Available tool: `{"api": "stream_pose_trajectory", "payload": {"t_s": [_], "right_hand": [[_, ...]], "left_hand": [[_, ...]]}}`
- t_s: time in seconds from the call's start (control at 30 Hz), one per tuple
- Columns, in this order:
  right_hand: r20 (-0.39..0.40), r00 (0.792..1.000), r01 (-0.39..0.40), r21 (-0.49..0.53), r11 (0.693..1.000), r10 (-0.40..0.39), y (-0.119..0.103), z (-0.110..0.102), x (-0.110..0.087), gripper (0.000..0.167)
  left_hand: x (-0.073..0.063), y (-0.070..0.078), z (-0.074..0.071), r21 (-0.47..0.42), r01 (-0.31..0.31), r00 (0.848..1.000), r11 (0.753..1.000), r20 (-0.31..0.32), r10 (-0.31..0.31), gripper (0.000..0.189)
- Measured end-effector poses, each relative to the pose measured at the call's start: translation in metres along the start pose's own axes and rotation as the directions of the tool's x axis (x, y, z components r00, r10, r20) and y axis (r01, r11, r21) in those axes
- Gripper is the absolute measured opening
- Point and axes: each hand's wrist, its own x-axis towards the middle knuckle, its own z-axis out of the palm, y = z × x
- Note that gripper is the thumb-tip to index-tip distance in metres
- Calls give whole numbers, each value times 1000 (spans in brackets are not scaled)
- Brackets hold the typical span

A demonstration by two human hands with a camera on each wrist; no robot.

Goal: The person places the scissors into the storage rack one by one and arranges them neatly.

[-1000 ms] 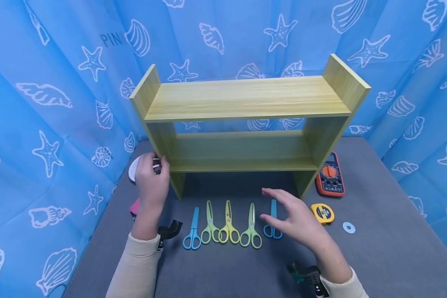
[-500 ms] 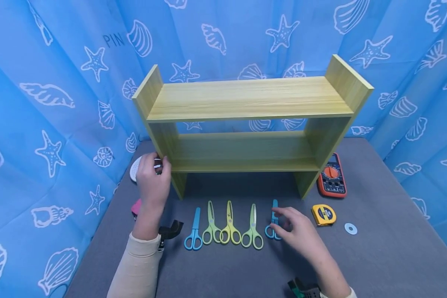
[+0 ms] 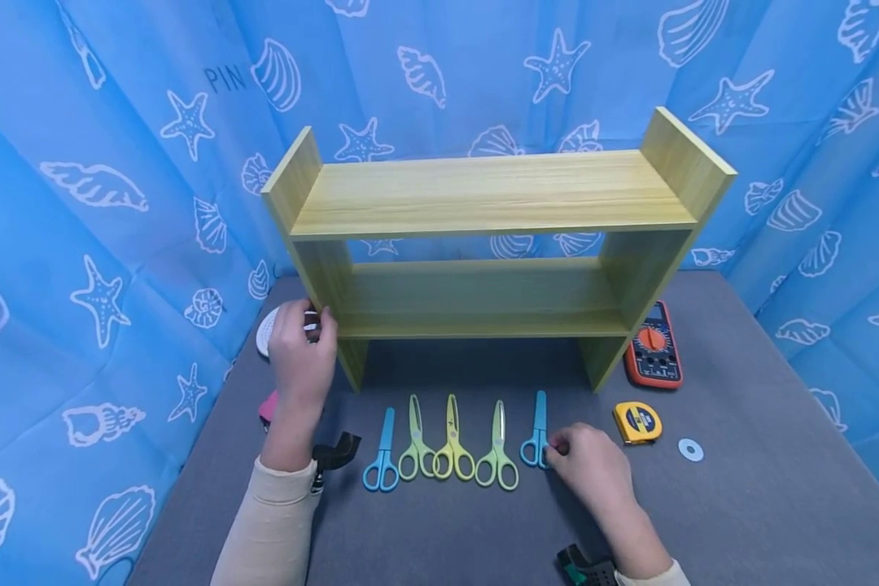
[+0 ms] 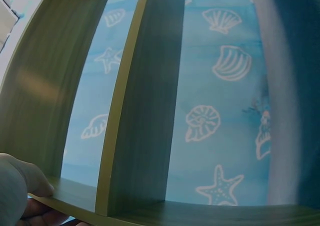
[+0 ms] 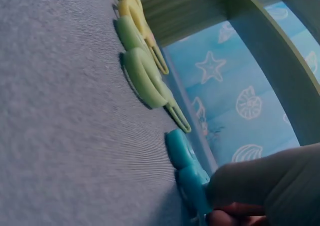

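Observation:
A light wooden two-tier shelf point(image 3: 494, 191) stands on the grey table. My left hand point(image 3: 302, 358) grips its left side panel; in the left wrist view the thumb point(image 4: 37, 180) lies on the inner face and the fingers go behind the edge. At the right end of a row of scissors, my right hand point(image 3: 592, 468) pinches the handle of blue scissors point(image 3: 540, 415). Their handle point(image 5: 180, 148) lies low at the table in the right wrist view. Left of them are green scissors point(image 3: 496, 443), yellow scissors point(image 3: 451, 439), more green scissors point(image 3: 414, 439) and another blue pair point(image 3: 384, 448).
Right of the shelf lie an orange-framed multimeter point(image 3: 653, 346), a yellow tape measure point(image 3: 637, 423) and a pale ring-shaped disc point(image 3: 691, 449). A white round item point(image 3: 264, 332) and a pink item point(image 3: 267, 407) show partly behind my left hand. A blue shell-print curtain point(image 3: 132, 244) surrounds the table.
My right hand has come down from above the right-hand blue scissors, its fingers closing onto their handle. Those scissors have turned slightly. My left hand keeps its grip on the shelf.

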Motion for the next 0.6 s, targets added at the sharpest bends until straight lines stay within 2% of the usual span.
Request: {"api": "stream_pose_trajectory", "payload": {"t_s": [0.13,0.27,0.43,0.6], "right_hand": [[-17,1000,-15,38,999,15,-1,-8,-3,5],[33,997,-69,136,988,65,-3,-24,-7,7],[87,991,-119,257,959,100,-7,-50,-17,11],[47,995,-101,316,943,91,-14,-78,-31,14]], "left_hand": [[1,-1,0,-5,-10,1000,1000,-4,10,12],[1,0,-1,2,-14,1000,1000,0,14,13],[1,0,-1,2,-7,1000,1000,6,7,13],[1,0,-2,-2,-8,1000,1000,-7,8,12]]}}
